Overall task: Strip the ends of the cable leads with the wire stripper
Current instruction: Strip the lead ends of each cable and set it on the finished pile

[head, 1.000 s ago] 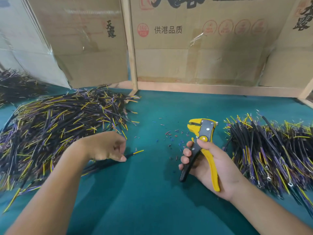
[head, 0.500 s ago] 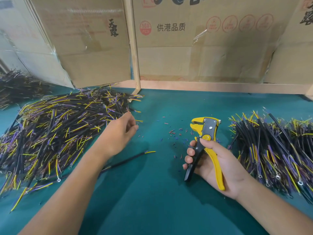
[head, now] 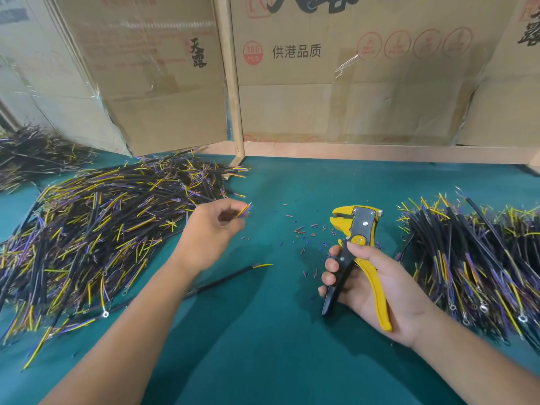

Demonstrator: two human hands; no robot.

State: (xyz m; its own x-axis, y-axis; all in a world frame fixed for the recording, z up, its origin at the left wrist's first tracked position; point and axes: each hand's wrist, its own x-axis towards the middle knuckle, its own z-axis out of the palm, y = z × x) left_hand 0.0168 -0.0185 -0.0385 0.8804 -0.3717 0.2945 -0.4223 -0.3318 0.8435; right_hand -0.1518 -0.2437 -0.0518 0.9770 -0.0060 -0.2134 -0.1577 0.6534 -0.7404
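the yellow-and-black wire stripper (head: pixel 355 252) is held upright in the right hand (head: pixel 377 285) at about 4 o'clock on the green mat (head: pixel 263 346), fingers wrapped round both handles, its jaws pointed toward 12 o'clock and standing apart with nothing between them. the left hand (head: pixel 210 232), near the centre of the view, is closed in a pinch on the yellow and purple lead ends (head: pixel 244 210) at the 3 o'clock edge of the left cable pile (head: pixel 96 229). one single cable (head: pixel 230 277) lies alone on the mat between the forearms, its yellow tip toward 3 o'clock. a second cable pile (head: pixel 473 258) lies at 3 o'clock, touching nothing held. insulation scraps (head: pixel 304 232) are scattered just beside the stripper head.

several leads may be caught in the one pinch, judging by the tangle, so neighbours could be dragged out and spilled across the mat. if the thin ends are fed askew into the jaws, conductor strands could be nicked or the strip length made uneven. scraps under the hand could also be carried into the jaws.

against the earlier frames, the left hand is seen further toward 1 o'clock: the single cable it was touching one second ago has been let go and left on the mat, and new lead ends have been taken from the pile. the stripper grip is unchanged.
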